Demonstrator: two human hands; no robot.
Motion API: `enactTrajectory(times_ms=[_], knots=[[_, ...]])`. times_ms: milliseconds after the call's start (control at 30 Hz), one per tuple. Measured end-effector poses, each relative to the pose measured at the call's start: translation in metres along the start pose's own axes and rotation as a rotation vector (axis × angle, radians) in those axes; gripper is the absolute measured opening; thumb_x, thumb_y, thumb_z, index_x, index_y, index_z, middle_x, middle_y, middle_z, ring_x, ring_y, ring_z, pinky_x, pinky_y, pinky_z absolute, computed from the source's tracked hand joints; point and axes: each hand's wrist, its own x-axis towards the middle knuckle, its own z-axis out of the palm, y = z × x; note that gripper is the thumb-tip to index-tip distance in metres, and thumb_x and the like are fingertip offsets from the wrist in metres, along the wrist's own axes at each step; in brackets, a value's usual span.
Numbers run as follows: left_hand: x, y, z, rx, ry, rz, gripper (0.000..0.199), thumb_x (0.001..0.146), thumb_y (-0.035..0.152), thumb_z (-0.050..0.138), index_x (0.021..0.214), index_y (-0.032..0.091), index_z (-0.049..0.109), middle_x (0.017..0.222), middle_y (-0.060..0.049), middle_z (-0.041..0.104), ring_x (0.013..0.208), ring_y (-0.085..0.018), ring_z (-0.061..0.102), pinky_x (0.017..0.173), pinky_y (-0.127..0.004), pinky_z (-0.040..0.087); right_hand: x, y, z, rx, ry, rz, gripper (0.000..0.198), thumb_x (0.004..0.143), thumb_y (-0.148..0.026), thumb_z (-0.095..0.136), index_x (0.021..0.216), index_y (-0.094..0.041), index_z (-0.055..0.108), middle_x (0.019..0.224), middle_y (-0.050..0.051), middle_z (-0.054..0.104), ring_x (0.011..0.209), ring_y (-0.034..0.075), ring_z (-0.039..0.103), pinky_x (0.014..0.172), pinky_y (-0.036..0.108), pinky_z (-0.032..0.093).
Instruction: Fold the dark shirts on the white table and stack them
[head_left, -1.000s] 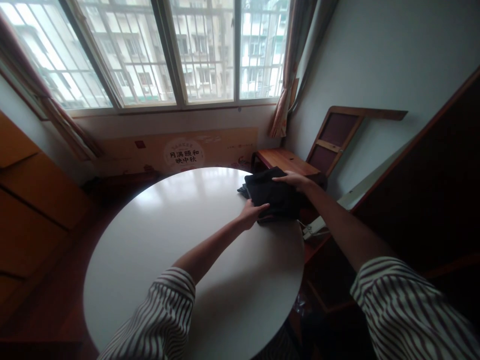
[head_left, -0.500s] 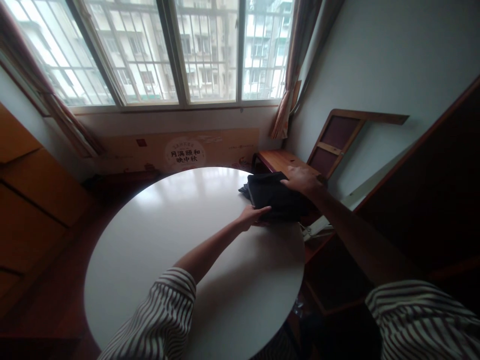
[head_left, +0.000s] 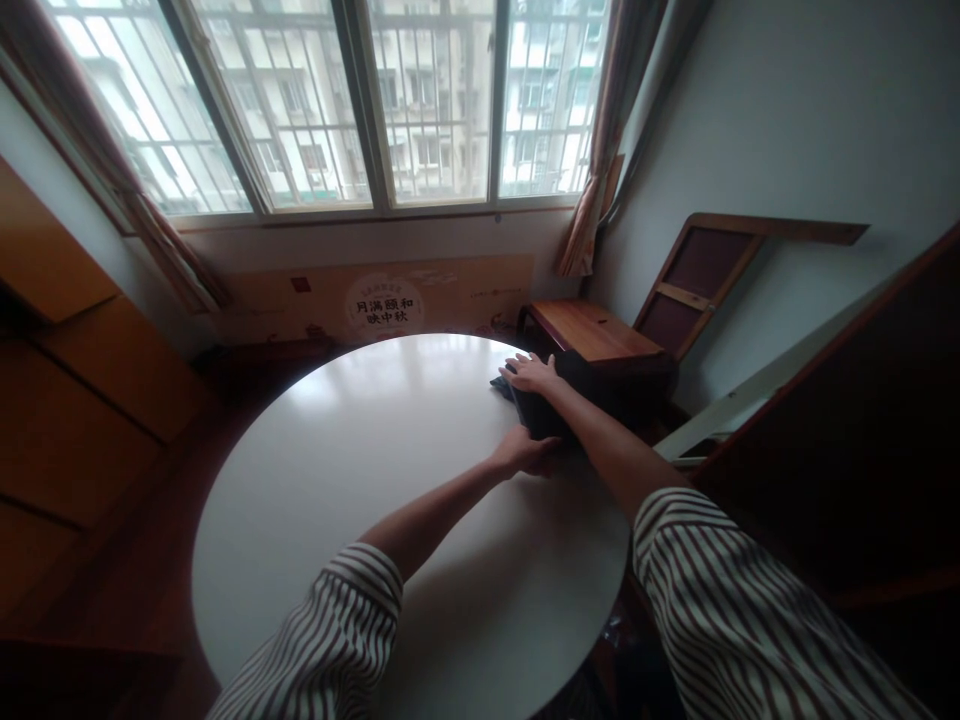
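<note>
A folded black cloth (head_left: 540,412), perhaps a garment, lies at the far right edge of the round white table (head_left: 360,480). My left hand (head_left: 526,450) grips its near edge, thumb on top and the other fingers partly hidden under it. On the cloth's upper left part rests my right hand (head_left: 529,374), palm down with fingers spread. A small dark corner of fabric pokes out to the left below the right fingertips. My right forearm hides some of the cloth's right side.
Behind the table's right side stands a low wooden bench (head_left: 592,330). A wooden frame with dark panels (head_left: 697,270) leans by the wall. A long printed cardboard panel (head_left: 450,290) is under the window. Orange-brown cabinets (head_left: 90,400) stand at left.
My right hand has moved left across the cloth, from its far right side to its upper left part. My left hand stays at the near edge. The view has shifted slightly.
</note>
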Motion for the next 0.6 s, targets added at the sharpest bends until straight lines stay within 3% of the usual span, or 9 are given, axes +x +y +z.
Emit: enactTrajectory(times_ms=[100, 200, 267, 367, 500, 600], knots=[[-0.026, 0.001, -0.004, 0.232, -0.138, -0.093, 0.048, 0.065, 0.058, 0.082, 0.064, 0.012, 0.068, 0.054, -0.008, 0.065, 0.052, -0.018, 0.065, 0.057, -0.031, 0.055, -0.001, -0.010, -0.013, -0.012, -0.004, 0.019, 0.061, 0.099, -0.055, 0.030, 0.152, -0.028, 0.035, 0.162, 0.009, 0.024, 0.147, 0.040, 0.017, 0.110, 0.073, 0.007], [-0.062, -0.001, -0.022, 0.424, -0.214, 0.028, 0.045, 0.070, 0.057, 0.077, 0.064, 0.013, 0.070, 0.057, -0.007, 0.067, 0.055, -0.017, 0.065, 0.060, -0.028, 0.053, -0.020, -0.031, -0.022, -0.027, 0.217, -0.075, 0.055, 0.097, -0.043, 0.043, 0.147, -0.019, 0.044, 0.154, 0.018, 0.038, 0.139, 0.042, 0.032, 0.109, 0.066, 0.020], [-0.086, -0.005, -0.045, 0.588, -0.100, 0.201, 0.041, 0.080, 0.053, 0.069, 0.061, 0.016, 0.067, 0.055, -0.005, 0.065, 0.052, -0.015, 0.062, 0.060, -0.027, 0.050, -0.043, -0.051, -0.019, -0.015, 0.369, -0.189, 0.042, 0.097, -0.030, 0.042, 0.133, -0.014, 0.056, 0.137, 0.020, 0.055, 0.124, 0.036, 0.051, 0.103, 0.051, 0.035], [-0.116, -0.011, -0.092, 0.824, 0.192, 0.386, 0.043, 0.086, 0.041, 0.061, 0.050, 0.019, 0.054, 0.047, -0.002, 0.055, 0.046, -0.013, 0.052, 0.056, -0.026, 0.043, -0.082, -0.081, 0.004, 0.007, 0.377, -0.361, 0.031, 0.093, -0.018, 0.039, 0.099, -0.014, 0.069, 0.103, 0.015, 0.069, 0.091, 0.025, 0.065, 0.079, 0.031, 0.043], [-0.140, -0.017, -0.153, 0.897, 0.485, 0.419, 0.040, 0.087, 0.035, 0.054, 0.052, 0.020, 0.042, 0.046, 0.001, 0.043, 0.044, -0.011, 0.040, 0.052, -0.024, 0.035, -0.111, -0.105, 0.051, 0.005, 0.296, -0.653, 0.019, 0.080, -0.012, 0.048, 0.074, -0.015, 0.066, 0.076, 0.011, 0.069, 0.064, 0.019, 0.058, 0.059, 0.029, 0.031], [-0.144, -0.025, -0.182, 0.947, 0.599, 0.409, 0.040, 0.090, 0.036, 0.047, 0.055, 0.021, 0.035, 0.049, 0.003, 0.036, 0.046, -0.010, 0.033, 0.052, -0.024, 0.030, -0.109, -0.106, 0.078, 0.092, 0.239, -0.733, 0.018, 0.074, -0.010, 0.049, 0.064, -0.018, 0.061, 0.066, 0.007, 0.066, 0.055, 0.017, 0.049, 0.055, 0.029, 0.024]])
